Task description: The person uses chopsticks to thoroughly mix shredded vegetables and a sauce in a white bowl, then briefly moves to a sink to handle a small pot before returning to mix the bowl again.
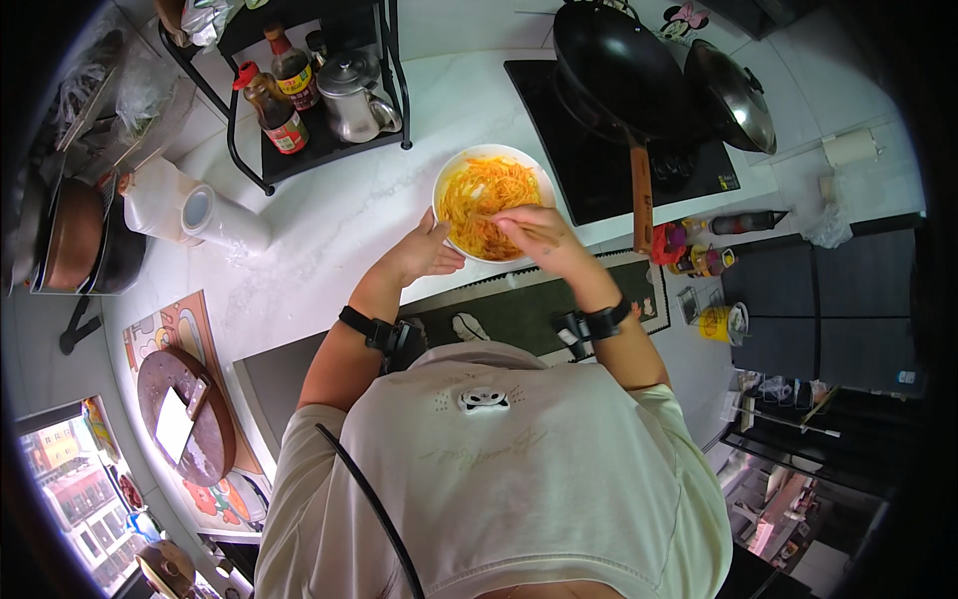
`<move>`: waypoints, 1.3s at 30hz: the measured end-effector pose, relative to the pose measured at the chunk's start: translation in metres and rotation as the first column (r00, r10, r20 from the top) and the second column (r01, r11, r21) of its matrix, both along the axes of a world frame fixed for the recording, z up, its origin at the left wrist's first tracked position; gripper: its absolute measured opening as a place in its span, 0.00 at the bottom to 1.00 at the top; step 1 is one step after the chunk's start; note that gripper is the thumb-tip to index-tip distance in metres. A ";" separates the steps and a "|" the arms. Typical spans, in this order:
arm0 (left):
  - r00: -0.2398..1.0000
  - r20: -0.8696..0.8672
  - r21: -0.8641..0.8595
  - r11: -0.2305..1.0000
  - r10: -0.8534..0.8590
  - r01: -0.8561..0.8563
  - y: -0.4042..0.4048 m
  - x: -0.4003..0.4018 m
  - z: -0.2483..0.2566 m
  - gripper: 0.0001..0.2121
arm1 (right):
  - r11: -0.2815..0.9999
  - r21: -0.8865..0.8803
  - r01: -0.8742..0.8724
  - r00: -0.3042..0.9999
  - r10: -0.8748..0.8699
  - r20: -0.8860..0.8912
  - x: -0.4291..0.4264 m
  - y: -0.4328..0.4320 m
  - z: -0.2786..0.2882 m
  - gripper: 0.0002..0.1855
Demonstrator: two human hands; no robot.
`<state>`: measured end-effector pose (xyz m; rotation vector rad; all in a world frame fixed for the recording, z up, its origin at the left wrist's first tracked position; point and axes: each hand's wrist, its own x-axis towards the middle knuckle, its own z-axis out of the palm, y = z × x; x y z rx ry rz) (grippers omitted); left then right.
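Note:
A white bowl [550, 187] stands on the pale marbled counter, close to its front edge. Inside lie shredded orange-yellow strips [490, 183], like grated carrot, with a moist yellow coating. My left hand [423, 251] steadies the bowl at its left side, thumb at the rim and fingers along the lower wall. Over the bowl's right side, my right hand [539, 236] has its fingers pinched on a thin utensil [483, 219], whose tip is among the strips. Most of that utensil is hidden, so its exact kind is unclear.
Right of the bowl, a black wok [625, 67] sits on the cooktop [591, 195], its wooden handle [641, 198] jutting forward. A black rack [247, 161] holds sauce bottles and a metal pot [352, 97]. Leftward, a cleaver [176, 423] rests on a round chopping board [217, 442].

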<state>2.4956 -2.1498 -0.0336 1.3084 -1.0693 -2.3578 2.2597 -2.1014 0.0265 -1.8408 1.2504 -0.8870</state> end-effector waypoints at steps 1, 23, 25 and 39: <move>1.000 0.003 0.015 1.000 0.020 -0.020 0.002 0.001 -0.001 0.33 | 0.994 0.106 0.013 0.998 -0.019 0.057 -0.004 0.005 0.024 0.09; 0.963 0.252 -0.504 0.862 0.097 0.045 -0.013 0.011 -0.020 0.30 | 0.888 0.042 0.457 0.845 -0.449 0.290 0.001 -0.030 -0.054 0.12; 0.984 0.151 -0.434 0.900 0.094 -0.019 -0.020 0.011 -0.018 0.29 | 0.965 -0.017 0.262 0.956 -0.257 0.139 0.014 -0.025 -0.047 0.12; 0.995 0.031 -0.263 0.961 0.099 -0.088 -0.017 0.002 -0.026 0.30 | 0.929 0.006 0.370 0.899 -0.360 0.248 -0.017 -0.020 -0.035 0.12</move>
